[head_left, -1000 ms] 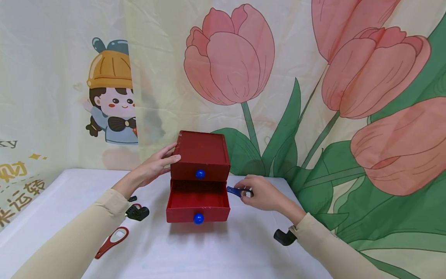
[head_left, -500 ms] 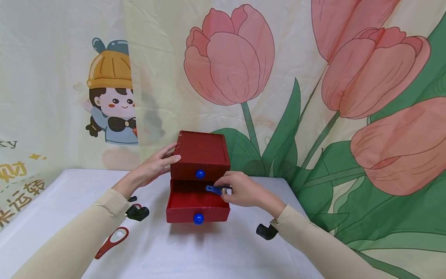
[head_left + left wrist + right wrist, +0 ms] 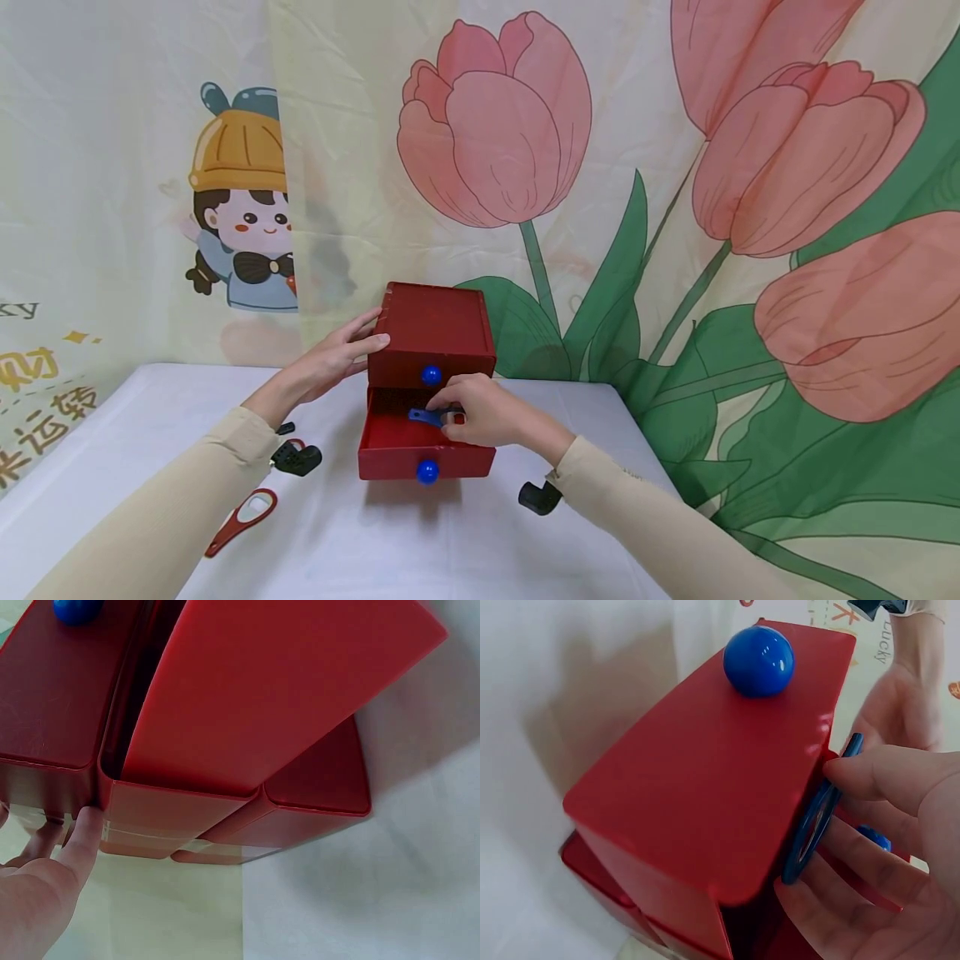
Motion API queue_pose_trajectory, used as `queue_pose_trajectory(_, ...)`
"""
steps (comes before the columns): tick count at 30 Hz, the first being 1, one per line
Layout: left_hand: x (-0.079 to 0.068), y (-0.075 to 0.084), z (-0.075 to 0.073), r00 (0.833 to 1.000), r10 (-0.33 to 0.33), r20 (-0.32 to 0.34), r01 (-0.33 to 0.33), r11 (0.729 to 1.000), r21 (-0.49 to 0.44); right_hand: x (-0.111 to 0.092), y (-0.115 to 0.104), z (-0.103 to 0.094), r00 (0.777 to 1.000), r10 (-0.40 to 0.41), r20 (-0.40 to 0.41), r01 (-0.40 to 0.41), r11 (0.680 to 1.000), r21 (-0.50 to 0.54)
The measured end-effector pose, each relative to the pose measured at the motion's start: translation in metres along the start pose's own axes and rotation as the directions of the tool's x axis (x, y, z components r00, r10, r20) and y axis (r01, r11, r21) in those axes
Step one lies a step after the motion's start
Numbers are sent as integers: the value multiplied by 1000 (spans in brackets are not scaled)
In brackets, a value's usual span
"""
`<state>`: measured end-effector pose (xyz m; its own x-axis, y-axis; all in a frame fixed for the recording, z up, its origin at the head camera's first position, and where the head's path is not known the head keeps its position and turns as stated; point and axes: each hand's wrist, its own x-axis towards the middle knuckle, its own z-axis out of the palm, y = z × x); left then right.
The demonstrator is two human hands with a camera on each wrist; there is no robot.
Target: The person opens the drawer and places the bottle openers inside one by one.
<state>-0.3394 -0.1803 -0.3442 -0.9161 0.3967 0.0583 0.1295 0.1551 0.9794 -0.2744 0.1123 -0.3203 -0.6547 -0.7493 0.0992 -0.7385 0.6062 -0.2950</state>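
A dark red drawer box point(image 3: 435, 321) stands on the white-covered table. Its upper drawer is closed, while the lower drawer point(image 3: 386, 463) is pulled out toward me. Along the box's left side rests my left hand point(image 3: 326, 365), thumb on the top edge and fingers against the side wall point(image 3: 45, 784). My right hand point(image 3: 483, 410) pinches a small blue magnifying glass point(image 3: 426, 417) by its round end, over the open drawer. In the right wrist view the magnifying glass point(image 3: 829, 793) is seen edge-on between thumb and fingers, beside the drawer front.
A red magnifying glass point(image 3: 243, 518) lies on the table at left, near my forearm. Small dark objects are partly hidden by the left sleeve point(image 3: 165, 508). Blue knobs point(image 3: 427, 472) stick out from the drawers. A printed curtain point(image 3: 345, 167) hangs behind the table.
My right hand has moved left with the blue magnifying glass, from beside the box to over the open lower drawer. My left hand has stayed on the box.
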Motion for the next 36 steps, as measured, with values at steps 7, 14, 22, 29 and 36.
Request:
queue_pose_trajectory(7,0,0,0,1000,5,3,-5,1000,4,12,-5,12,999,8,34,-8,1000,2)
queue_pose_trajectory(14,-2,0,0,1000,8,8,-8,1000,-2,23,-5,21,997,-24,72,21,999,40)
queue_pose_trajectory(22,-2,-1,1,1000,5,0,-5,1000,7,35,-3,31,994,-42,104,36,998,58)
queue_pose_trajectory(29,-2,0,1,1000,3,-7,-3,1000,7,46,-3,39,988,-4,154,-3,999,44)
queue_pose_trajectory(36,-3,1,2,1000,12,-3,-12,1000,8,54,-4,43,975,58,213,-72,996,57)
